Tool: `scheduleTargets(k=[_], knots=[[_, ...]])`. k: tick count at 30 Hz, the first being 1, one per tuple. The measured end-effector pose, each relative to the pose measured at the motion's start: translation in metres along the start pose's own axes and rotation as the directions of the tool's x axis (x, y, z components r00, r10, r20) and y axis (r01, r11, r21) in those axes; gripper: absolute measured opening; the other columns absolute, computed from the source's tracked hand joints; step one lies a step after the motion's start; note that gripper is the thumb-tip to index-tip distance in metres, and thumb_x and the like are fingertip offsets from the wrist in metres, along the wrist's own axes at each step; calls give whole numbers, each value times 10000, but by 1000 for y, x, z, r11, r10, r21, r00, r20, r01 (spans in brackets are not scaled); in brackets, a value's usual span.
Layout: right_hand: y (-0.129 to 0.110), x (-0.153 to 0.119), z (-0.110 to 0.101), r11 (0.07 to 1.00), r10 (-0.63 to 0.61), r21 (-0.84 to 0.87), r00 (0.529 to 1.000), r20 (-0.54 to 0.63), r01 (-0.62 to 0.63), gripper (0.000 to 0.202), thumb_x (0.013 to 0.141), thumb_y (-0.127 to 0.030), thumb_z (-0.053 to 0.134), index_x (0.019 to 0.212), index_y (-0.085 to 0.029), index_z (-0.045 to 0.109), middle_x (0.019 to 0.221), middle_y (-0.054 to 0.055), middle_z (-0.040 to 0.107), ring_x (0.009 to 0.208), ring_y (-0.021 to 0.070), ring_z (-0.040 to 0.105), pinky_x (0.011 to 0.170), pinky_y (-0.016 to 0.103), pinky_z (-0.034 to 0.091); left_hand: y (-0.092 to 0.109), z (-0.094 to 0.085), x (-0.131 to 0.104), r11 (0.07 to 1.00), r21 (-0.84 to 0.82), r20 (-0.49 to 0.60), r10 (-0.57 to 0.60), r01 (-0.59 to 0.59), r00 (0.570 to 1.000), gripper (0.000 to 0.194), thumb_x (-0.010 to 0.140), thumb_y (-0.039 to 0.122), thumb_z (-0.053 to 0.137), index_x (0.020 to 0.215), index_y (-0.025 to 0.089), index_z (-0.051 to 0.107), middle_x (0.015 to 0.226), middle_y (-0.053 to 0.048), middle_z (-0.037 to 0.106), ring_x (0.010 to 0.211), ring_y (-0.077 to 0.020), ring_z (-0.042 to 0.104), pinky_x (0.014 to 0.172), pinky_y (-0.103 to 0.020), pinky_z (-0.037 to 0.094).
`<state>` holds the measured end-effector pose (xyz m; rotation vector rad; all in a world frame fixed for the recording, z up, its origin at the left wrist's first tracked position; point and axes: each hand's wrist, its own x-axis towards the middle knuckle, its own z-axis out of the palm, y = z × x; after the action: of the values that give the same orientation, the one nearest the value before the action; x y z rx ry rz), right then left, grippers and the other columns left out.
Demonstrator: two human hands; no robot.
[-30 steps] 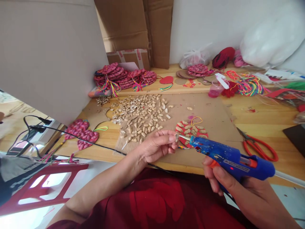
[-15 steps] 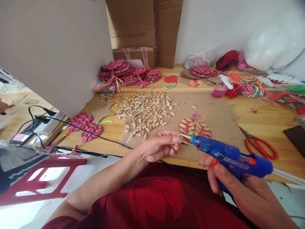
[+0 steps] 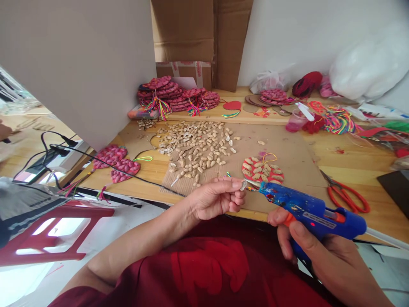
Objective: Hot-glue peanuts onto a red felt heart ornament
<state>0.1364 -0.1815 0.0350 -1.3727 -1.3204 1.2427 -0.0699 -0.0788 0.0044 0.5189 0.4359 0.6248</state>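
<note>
My right hand (image 3: 306, 238) is wrapped round a blue hot glue gun (image 3: 297, 204), its fingers at the orange trigger and a small red light lit on its side. The metal nozzle points left, right at a peanut shell half (image 3: 244, 185) pinched between the thumb and fingers of my left hand (image 3: 222, 196). Whether nozzle and shell touch I cannot tell. Just beyond the nozzle lies a red disc covered with peanut shells (image 3: 262, 171), with a yellow cord loop at its top. A large heap of peanut shells (image 3: 198, 145) spreads on the cardboard behind my left hand.
Red-handled scissors (image 3: 348, 194) lie at the right. Pink peanut-shell pieces (image 3: 125, 169) sit at the left, crossed by a black cable (image 3: 153, 181). Stacks of pink discs (image 3: 175, 96) and colourful threads (image 3: 340, 119) line the raised back ledge. A red stool (image 3: 60, 230) stands lower left.
The view has shifted slightly. Both hands stay close together, and the shell half now shows more clearly at the nozzle tip. Both grips are unchanged.
</note>
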Motion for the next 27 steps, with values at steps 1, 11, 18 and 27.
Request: scheduleTargets(k=[1, 11, 18, 27], knots=[[0, -1, 0, 1000, -7, -3, 1000, -3, 7, 318, 1014, -568, 555, 995, -256, 615, 623, -3, 532, 576, 183, 491, 509, 260, 389, -1, 0, 0, 1000, -5, 2, -2, 2, 1000, 345, 699, 314, 844, 709, 114, 563, 698, 17, 474, 630, -67, 493, 523, -159, 367], [5, -4, -1, 1000, -8, -16, 1000, 19, 8, 335, 1027, -567, 540, 999, -250, 642, 632, -14, 539, 583, 151, 487, 532, 234, 392, -6, 3, -4, 999, -51, -15, 5, -5, 1000, 337, 724, 293, 829, 731, 120, 540, 710, 14, 485, 627, -67, 499, 519, -147, 373], [8, -6, -3, 1000, -5, -11, 999, 34, 5, 322, 1037, -546, 543, 1017, -236, 626, 648, -9, 545, 607, 153, 512, 520, 228, 391, -10, 3, -5, 997, -78, -5, 12, -12, 1000, 307, 748, 276, 816, 740, 105, 560, 713, 11, 501, 632, -61, 519, 514, -130, 387], [12, -8, -4, 1000, 9, -14, 999, 40, -9, 342, 1038, -559, 533, 1030, -226, 612, 646, -8, 546, 593, 154, 511, 523, 234, 408, -12, 4, -6, 993, -118, -32, 11, -15, 999, 306, 730, 251, 830, 741, 120, 554, 708, 8, 514, 621, -67, 526, 507, -133, 386]])
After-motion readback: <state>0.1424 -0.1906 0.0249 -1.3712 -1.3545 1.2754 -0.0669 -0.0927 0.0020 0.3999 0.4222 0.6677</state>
